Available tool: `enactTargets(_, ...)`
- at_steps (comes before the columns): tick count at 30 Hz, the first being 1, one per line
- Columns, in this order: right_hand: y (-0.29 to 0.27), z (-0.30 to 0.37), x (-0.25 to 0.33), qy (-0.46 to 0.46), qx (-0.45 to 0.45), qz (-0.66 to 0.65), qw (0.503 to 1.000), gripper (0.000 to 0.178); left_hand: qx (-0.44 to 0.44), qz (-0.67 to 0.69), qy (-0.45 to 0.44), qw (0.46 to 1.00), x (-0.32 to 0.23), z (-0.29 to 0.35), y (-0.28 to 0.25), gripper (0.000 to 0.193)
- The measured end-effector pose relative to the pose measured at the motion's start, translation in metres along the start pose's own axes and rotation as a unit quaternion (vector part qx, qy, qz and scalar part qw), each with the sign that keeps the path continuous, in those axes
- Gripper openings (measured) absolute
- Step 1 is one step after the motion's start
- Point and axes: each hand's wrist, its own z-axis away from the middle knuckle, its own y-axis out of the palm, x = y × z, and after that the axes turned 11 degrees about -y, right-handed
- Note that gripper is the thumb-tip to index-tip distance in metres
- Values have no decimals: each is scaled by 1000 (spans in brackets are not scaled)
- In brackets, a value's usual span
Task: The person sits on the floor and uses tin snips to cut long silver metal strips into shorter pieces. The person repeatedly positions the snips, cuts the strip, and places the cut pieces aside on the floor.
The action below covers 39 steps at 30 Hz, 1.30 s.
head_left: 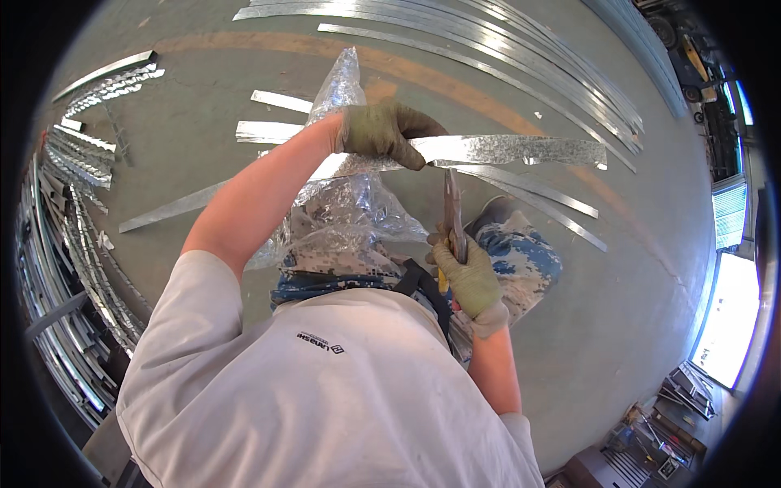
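Observation:
My left hand (386, 134), in an olive-green work glove, is closed over a shiny galvanized sheet-metal strip (512, 150) that runs out to the right. In my right hand (470, 281), also gloved, is a pair of tin snips (452, 202) with a bit of yellow showing at the handle. The snips point away from me, and their tip meets the strip's lower edge just right of my left hand. Whether the blades are parted there is too small to tell. Crumpled clear plastic film (350, 199) lies over my legs, below the strip.
Long metal strips (488, 53) lie across the floor at the far side. Stacked metal profiles (61, 285) and perforated strips (85, 154) crowd the left. Shorter strips (545, 195) lie right of my legs. Crates and tools (651, 439) stand at the lower right.

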Motion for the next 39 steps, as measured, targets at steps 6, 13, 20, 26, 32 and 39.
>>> enactTargets(6,3,-9,-18,-78,-31,122,989,38,-36,26,18,999,4,2,14,67)
enactTargets(13,10,-12,-10,-51,-73,153,984,37,-55,23,33,998,15,-8,15,66)
enactTargets(20,15,-14,-12,-88,-85,171,978,40,-89,3,29,996,15,-10,19,66)
enactTargets(26,17,-15,-7,-67,-103,164,979,39,-97,26,24,995,21,-14,21,69)
enactTargets(32,13,-11,13,-35,-42,63,997,50,-105,29,14,994,20,-12,22,68)
enactTargets(39,14,-7,23,-19,1,-33,999,63,-101,17,2,995,17,-10,22,70)
